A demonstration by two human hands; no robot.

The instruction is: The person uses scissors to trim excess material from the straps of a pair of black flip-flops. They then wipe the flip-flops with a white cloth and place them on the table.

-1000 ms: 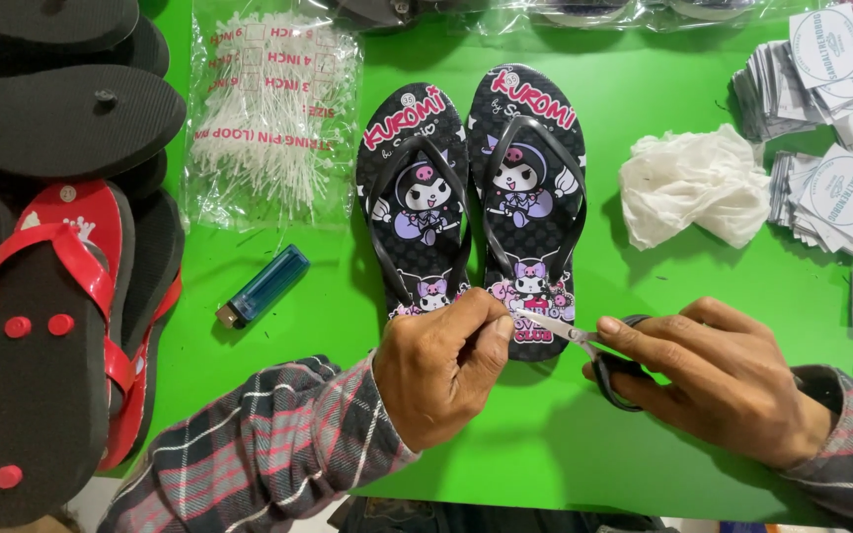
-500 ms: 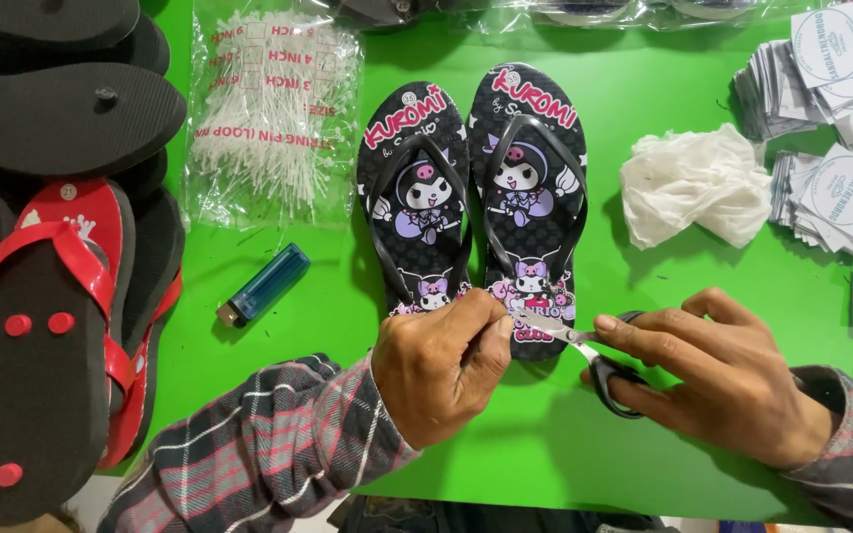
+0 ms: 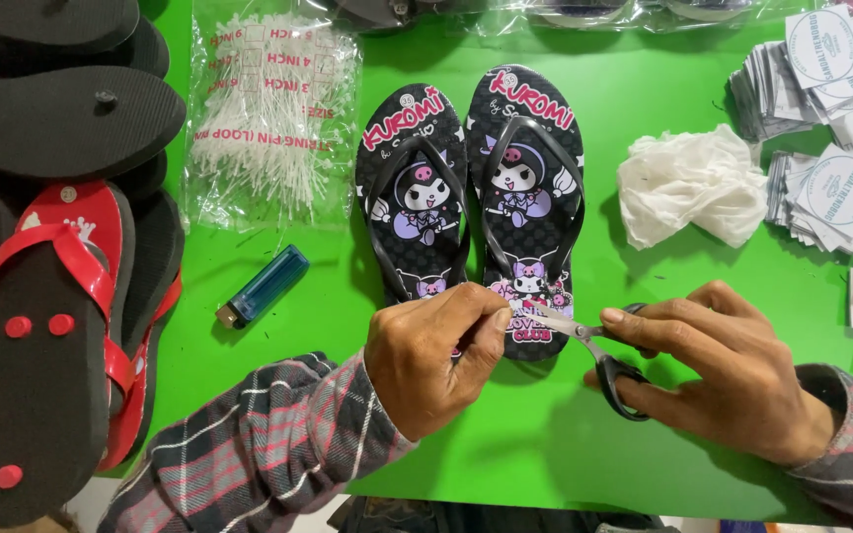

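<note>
**Inspector:** While the right hand holds a pair of small black-handled scissors, fingers closed through and around the loops, the blades point left toward the left hand.

**Clerk:** And the left?

**Inspector:** Thumb and fingertips are pinched narrowly together right at the blade tips. Whatever sits in the pinch is too small to identify.

**Clerk:** Location of the work?

**Inspector:** Both hands sit over the heel end of a pair of black flip-flops with cartoon prints, lying side by side, toes away from the person, on a green table. The left hand covers the heel of the left flip-flop; the scissors' tips lie over the heel of the right one.

**Clerk:** Surroundings?

**Inspector:** A blue lighter lies near the left forearm's plaid sleeve. Beyond it, a clear bag of white loop pins. At the left edge, stacked black and red sandals. Right of the flip-flops, a crumpled white cloth, then piles of round-printed tags.
</note>
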